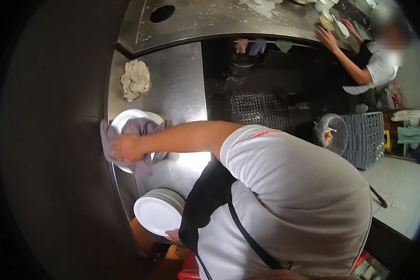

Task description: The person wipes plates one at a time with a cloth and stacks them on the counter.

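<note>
My right hand (128, 148) presses a greyish-purple cloth (144, 127) onto a stack of white plates (131, 114) on the steel counter, its fingers bent into the fabric. The cloth drapes over much of the top plate and hangs past its rim. Lower down, a second stack of white plates (170, 196) stands near my body. My left hand (173, 235) grips the rim of the front white plate (157, 215) there; most of that hand is hidden behind my black apron.
A crumpled cream cloth (135, 80) lies on the steel counter (175, 70). A wet steel worktop (210, 23) runs along the top. A co-worker's hand (326, 39) is near dishes at upper right. A lined bin (330, 133) and grey crates (366, 140) stand on the floor.
</note>
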Available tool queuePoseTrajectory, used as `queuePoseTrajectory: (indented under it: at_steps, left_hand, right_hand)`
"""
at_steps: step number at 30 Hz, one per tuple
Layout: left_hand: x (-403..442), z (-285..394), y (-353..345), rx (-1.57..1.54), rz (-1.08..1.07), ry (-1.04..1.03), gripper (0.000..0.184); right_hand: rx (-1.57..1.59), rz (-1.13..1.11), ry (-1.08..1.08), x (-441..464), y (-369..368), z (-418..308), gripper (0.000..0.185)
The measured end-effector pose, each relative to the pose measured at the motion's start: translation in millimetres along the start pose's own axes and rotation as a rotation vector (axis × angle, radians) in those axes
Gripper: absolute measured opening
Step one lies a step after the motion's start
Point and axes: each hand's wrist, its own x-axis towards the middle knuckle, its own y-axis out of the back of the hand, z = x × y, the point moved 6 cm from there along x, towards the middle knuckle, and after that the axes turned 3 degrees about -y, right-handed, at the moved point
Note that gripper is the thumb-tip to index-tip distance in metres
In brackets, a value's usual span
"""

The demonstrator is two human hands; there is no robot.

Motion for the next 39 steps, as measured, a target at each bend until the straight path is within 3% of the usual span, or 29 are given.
queuePoseTrajectory:
  at_steps: [4,7,10,13,14,16,20,23,26,30,32,36,39]
  left_hand:
    - [6.5,14.3,10.7,0.066,0.052,-0.098,0.045]
    - [13.2,29.5,32.8,0.105,0.136,-0.214,0.042]
    - [8.2,63.4,50.0,0.096,0.239,-0.408,0.039]
    - [-33.2,123.0,43.9,0.039,0.313,-0.493,0.033]
    - [-43.4,140.9,38.1,0.023,0.316,-0.521,0.033]
    - [-51.5,158.1,22.9,-0.101,0.271,-0.666,0.032]
    - [-85.3,203.3,-19.3,-0.014,0.154,-0.856,0.031]
    - [-86.0,210.9,-41.4,0.050,0.056,-0.915,0.031]
    - [-70.2,206.6,-45.0,0.065,0.029,-0.906,0.031]
    - [-74.0,214.5,-43.2,0.016,0.009,-0.845,0.031]
    - [-74.5,215.8,-44.6,-0.016,-0.020,-0.854,0.030]
    - [-97.3,231.2,-64.3,0.010,-0.055,-0.901,0.029]
    - [-124.2,255.8,-96.1,-0.007,-0.085,-0.949,0.028]
  right_hand:
    - [0.238,-0.080,0.168,-56.9,45.7,-28.7,0.033]
    - [0.239,-0.158,0.163,-85.1,77.1,11.4,0.027]
    - [0.022,-0.105,0.046,-64.1,85.4,70.4,0.025]
    - [-0.152,0.078,-0.011,-15.3,37.9,78.2,0.033]
    - [-0.168,0.148,-0.034,-0.1,29.9,71.2,0.036]
    - [-0.181,0.063,-0.029,19.0,3.0,34.6,0.046]
    - [0.120,-0.053,0.079,2.4,-10.7,-41.9,0.051]
    - [0.188,-0.169,0.207,-40.8,27.3,-47.7,0.041]
    - [0.259,-0.115,0.248,-74.9,59.5,-20.3,0.026]
    - [0.043,-0.031,0.157,-78.1,75.0,62.6,0.013]
    - [-0.091,-0.009,0.117,-51.4,68.0,88.2,0.022]
    - [-0.332,0.053,0.002,1.8,35.7,55.3,0.034]
    - [-0.131,0.075,0.103,6.7,0.3,-0.2,0.036]
